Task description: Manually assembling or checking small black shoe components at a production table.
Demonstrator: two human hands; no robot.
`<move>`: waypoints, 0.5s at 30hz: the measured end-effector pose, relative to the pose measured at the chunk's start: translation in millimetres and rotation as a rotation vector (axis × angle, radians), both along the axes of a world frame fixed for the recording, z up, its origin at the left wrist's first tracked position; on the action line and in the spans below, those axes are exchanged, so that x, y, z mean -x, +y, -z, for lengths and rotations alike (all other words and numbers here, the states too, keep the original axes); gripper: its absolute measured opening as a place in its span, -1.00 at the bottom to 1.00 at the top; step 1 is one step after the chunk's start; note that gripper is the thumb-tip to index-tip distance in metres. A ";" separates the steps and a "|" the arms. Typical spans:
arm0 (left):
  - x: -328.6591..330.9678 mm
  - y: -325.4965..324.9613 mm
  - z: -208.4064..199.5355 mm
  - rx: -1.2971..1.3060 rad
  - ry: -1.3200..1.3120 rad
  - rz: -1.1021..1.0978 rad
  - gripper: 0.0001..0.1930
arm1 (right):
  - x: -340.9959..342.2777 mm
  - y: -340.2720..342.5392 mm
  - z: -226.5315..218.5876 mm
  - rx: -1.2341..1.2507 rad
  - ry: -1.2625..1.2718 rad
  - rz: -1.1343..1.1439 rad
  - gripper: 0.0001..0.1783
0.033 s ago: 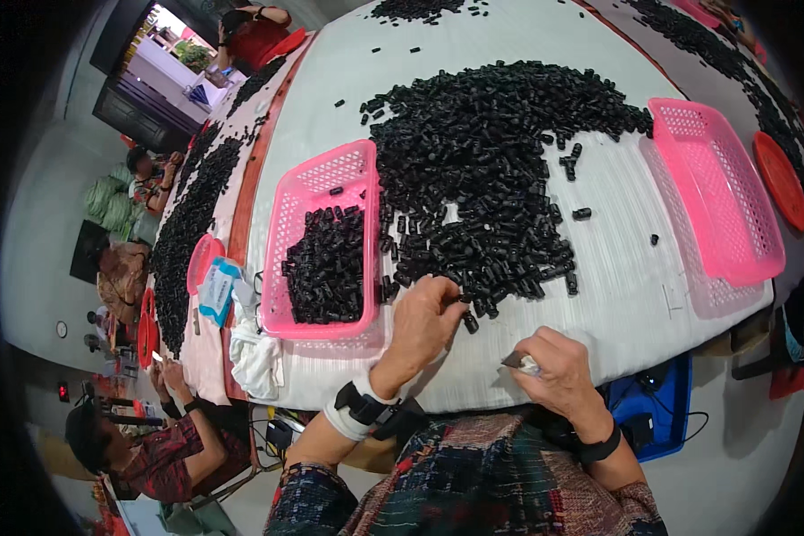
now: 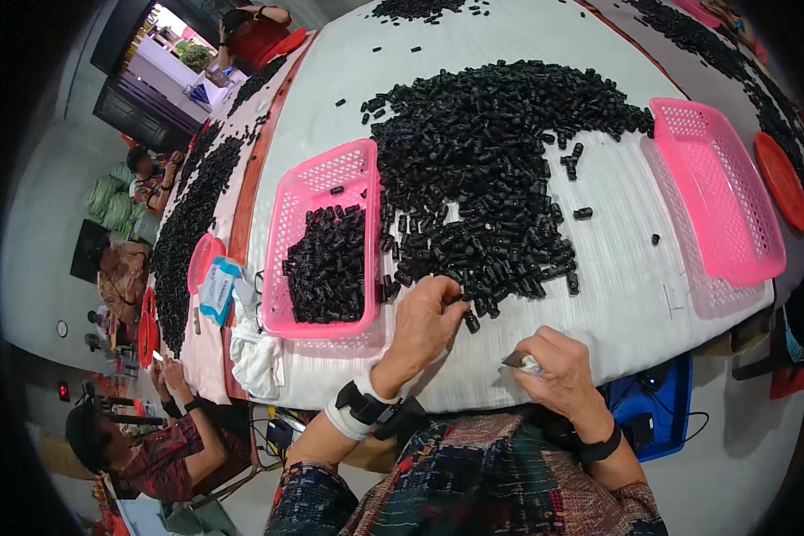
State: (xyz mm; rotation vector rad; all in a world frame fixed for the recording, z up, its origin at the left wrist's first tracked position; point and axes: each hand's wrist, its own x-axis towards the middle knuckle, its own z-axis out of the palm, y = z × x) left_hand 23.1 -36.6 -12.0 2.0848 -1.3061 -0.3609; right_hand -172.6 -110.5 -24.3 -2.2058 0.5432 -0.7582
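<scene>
A big heap of small black cylindrical parts [image 2: 473, 170] lies on the white-covered table [image 2: 616, 326]. My left hand [image 2: 424, 326] reaches to the near edge of the heap, thumb and fingers pinched on one small black part; the fingers hide most of it. One more black part [image 2: 472, 322] lies just by the fingertips. Nearer the table's front edge, my right hand [image 2: 554, 371] is closed round a small knife [image 2: 513, 359], its short blade pointing left and a whitish piece of handle showing. Left of the heap stands a pink basket [image 2: 320, 330] partly filled with black parts.
Another pink basket [image 2: 732, 210] stands at the right, beside a red lid [image 2: 780, 181]. White cloths [image 2: 255, 357] and a blue-white packet [image 2: 217, 290] lie at the left. Below the table edge is a blue crate [image 2: 674, 429] with cables. Co-workers sit along the left table.
</scene>
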 end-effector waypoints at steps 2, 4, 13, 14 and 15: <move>-2.2 1.1 3.9 0.017 0.086 -0.020 -0.79 | -0.8 0.3 -0.5 0.010 -0.047 -0.007 -0.74; -2.9 1.3 -13.7 -0.097 0.813 -0.176 -0.80 | -0.1 -1.4 0.8 0.000 -0.046 -0.013 -0.72; 23.0 13.4 -19.9 -0.061 1.790 0.001 -0.84 | -14.6 5.3 -15.8 0.173 -0.416 0.098 -0.58; 27.0 13.9 -18.0 -0.083 1.835 -0.012 -0.83 | -14.6 5.4 -15.9 0.178 -0.405 0.104 -0.58; 28.1 13.8 -14.4 -0.070 1.902 0.078 -0.78 | -16.0 5.3 -14.9 0.197 -0.425 0.095 -0.59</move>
